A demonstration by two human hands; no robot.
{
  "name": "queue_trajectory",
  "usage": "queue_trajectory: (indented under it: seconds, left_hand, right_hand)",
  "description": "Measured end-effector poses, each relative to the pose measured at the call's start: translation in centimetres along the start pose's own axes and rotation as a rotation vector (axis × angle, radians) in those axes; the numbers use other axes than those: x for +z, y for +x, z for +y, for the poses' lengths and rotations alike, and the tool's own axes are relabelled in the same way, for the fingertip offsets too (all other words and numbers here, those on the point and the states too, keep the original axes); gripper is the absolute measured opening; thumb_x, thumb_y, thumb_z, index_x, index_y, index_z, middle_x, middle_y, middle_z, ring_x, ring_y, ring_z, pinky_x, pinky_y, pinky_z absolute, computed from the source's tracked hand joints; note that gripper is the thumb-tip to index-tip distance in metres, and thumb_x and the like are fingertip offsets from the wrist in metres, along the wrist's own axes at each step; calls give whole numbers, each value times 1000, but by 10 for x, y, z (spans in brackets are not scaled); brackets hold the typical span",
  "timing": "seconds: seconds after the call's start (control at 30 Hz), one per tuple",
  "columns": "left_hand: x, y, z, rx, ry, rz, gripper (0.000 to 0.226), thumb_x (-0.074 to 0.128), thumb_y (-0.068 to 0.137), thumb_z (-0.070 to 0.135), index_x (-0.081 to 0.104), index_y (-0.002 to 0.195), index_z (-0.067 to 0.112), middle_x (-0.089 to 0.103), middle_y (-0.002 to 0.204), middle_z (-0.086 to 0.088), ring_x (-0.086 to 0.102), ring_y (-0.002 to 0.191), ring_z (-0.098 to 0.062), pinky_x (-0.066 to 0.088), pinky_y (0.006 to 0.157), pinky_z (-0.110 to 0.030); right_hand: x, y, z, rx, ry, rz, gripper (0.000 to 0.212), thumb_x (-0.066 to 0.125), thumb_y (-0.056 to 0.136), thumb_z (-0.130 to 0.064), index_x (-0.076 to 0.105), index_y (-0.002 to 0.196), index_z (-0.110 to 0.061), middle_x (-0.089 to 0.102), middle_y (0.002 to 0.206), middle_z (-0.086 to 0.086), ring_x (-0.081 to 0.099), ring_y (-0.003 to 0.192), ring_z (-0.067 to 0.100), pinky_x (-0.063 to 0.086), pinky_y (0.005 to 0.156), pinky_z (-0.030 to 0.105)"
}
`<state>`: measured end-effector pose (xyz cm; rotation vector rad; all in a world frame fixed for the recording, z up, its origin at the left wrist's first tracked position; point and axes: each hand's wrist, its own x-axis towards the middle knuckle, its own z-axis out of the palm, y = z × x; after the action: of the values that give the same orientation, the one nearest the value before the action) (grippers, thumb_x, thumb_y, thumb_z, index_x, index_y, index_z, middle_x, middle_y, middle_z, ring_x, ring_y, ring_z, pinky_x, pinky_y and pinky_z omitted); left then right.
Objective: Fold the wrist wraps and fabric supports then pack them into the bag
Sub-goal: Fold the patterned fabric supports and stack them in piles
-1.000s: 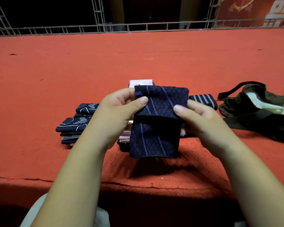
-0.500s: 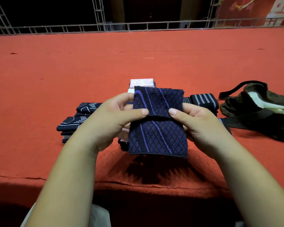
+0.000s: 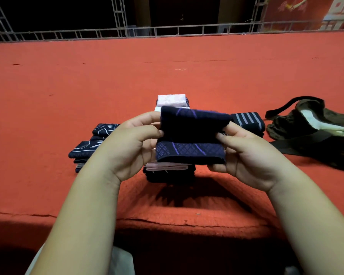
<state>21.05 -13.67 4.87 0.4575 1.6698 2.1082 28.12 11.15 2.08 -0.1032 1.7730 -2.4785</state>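
Note:
A navy fabric support with purple lines (image 3: 191, 139) is held in the air above the red surface, folded over on itself. My left hand (image 3: 131, 143) pinches its left edge between thumb and fingers. My right hand (image 3: 244, 153) pinches the right edge the same way. Under it lies a stack of dark and pink supports (image 3: 169, 171). A pile of navy supports with white lines (image 3: 91, 143) lies to the left. A dark striped support (image 3: 246, 121) lies to the right. The olive bag (image 3: 314, 132) sits open at the far right.
The red carpeted platform (image 3: 167, 72) stretches far back to a metal truss rail (image 3: 167, 30). Its front edge (image 3: 167, 221) runs just below my forearms. A folded pink and white piece (image 3: 171, 100) stands behind the held support. White items lie inside the bag.
The held support hung full length a second ago. Its upper half has come forward and down over the lower half, making it about half as tall. Both hands stayed on its edges.

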Motion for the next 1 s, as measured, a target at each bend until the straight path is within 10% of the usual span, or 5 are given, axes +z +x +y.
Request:
queue_trajectory:
  seconds: [0.17, 0.33, 0.47, 0.7, 1.0]
  left_hand:
    - [7, 4, 4, -19, -111, 120, 41, 39, 97, -2, 74, 118, -2, 76, 115, -24, 70, 100, -33, 61, 93, -36]
    - [16, 0, 1, -13, -64, 8, 24, 58, 105, 11, 73, 118, -2, 79, 113, -18, 77, 96, -20, 61, 81, -25]
    - [17, -1, -5, 7, 45, -47, 31, 63, 99, -5, 67, 130, -4, 76, 125, -17, 74, 116, -28, 60, 100, -35]
    - [17, -2, -1, 72, 140, 68, 28, 67, 98, -5, 69, 124, 3, 80, 116, -15, 79, 96, -25, 65, 73, -28]
    - [-2, 3, 2, 168, 452, 373, 49, 85, 91, 22, 56, 131, 23, 81, 104, 5, 81, 88, -17, 62, 82, -41]
  right_hand:
    - [1, 0, -5, -27, 119, -7, 49, 34, 100, -15, 81, 114, -13, 73, 118, 19, 72, 88, 29, 59, 72, 41]
    - [5, 5, 2, -163, -35, 151, 26, 58, 101, -5, 78, 113, -18, 75, 114, 11, 71, 90, 24, 56, 67, 35]
    - [7, 5, 6, -279, -185, 202, 38, 61, 101, 3, 78, 118, -25, 77, 117, 6, 70, 108, 27, 50, 83, 41]
    - [16, 1, 7, -299, -410, 186, 35, 68, 102, -6, 80, 122, -32, 81, 114, 1, 75, 112, 25, 56, 95, 32]
    - [40, 15, 17, -385, -555, 408, 16, 77, 97, -15, 82, 102, -29, 75, 83, -19, 64, 76, 4, 48, 69, 16]
